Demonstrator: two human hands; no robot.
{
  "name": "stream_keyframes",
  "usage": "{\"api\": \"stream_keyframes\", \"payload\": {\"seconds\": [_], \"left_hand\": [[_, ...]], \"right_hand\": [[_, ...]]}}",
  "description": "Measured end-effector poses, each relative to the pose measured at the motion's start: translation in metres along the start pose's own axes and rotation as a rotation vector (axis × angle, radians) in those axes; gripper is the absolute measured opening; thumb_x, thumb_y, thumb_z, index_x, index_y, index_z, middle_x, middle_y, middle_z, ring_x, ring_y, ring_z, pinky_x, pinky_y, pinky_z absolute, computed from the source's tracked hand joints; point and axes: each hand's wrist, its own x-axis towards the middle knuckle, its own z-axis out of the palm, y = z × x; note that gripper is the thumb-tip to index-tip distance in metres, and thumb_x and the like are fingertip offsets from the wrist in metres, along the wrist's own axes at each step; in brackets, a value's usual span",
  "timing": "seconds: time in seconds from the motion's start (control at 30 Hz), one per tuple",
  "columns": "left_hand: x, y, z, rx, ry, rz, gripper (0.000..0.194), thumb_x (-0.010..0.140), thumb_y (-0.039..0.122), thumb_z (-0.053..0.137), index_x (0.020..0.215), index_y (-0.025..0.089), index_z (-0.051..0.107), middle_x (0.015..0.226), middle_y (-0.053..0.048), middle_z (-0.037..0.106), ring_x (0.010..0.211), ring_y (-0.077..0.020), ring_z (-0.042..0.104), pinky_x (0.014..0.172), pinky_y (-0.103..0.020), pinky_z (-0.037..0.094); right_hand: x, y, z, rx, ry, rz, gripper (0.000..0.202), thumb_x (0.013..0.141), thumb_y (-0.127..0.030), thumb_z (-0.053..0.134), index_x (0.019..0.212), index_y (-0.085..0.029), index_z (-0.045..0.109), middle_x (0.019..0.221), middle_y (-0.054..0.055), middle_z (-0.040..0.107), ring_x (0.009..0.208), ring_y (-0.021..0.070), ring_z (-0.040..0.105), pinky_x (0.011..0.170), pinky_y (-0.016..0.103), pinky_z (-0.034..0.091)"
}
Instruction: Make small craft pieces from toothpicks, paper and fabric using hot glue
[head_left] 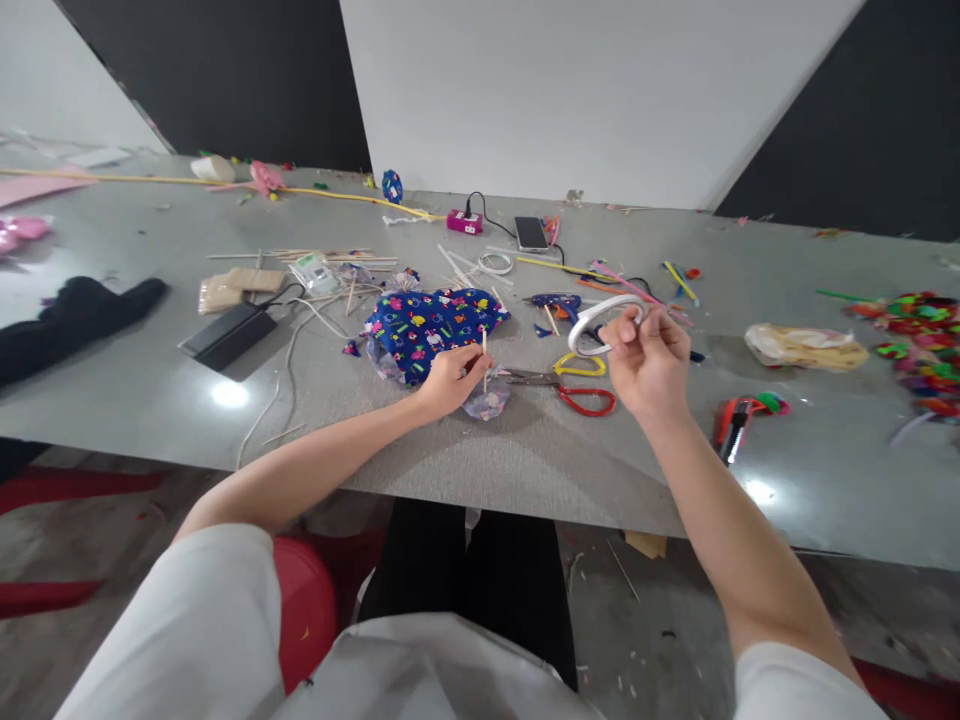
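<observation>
My left hand (452, 380) pinches a short thin wooden stick (485, 362), which stands nearly upright beside the blue patterned fabric (435, 325). Below its tip lies a small piece of greyish printed material (487, 400). My right hand (646, 355) is raised over the table, its fingers closed on a white ring-shaped roll (589, 328), apparently tape. Scissors with one yellow and one red handle (587, 402) lie between my hands, blades toward the left hand. Just beyond them rests a blue glue gun (553, 300).
A black adapter (231, 335) with a pale cable lies left, near wooden sticks and flat tan packs (217, 294). A phone (531, 234) and magenta box (464, 222) sit behind. To the right are a red-and-black cutter (735, 425), a plastic-wrapped pack (804, 347) and colourful fuzzy pieces (926, 345).
</observation>
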Motion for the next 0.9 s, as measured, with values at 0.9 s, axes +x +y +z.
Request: {"api": "stream_keyframes", "payload": {"seconds": [0.9], "left_hand": [[0.003,-0.005,0.001,-0.141,0.037,-0.082,0.038,0.105,0.049,0.057,0.082,0.02,0.064,0.067,0.001,0.067,0.06,-0.0106,0.056,0.058,-0.023,0.043]], "right_hand": [[-0.036,0.03,0.01,-0.697,-0.505,-0.1,0.024,0.098,-0.049,0.072,0.089,-0.027,0.074,0.08,0.001,0.074,0.074,0.0194,0.061,0.082,0.04,0.041]]}}
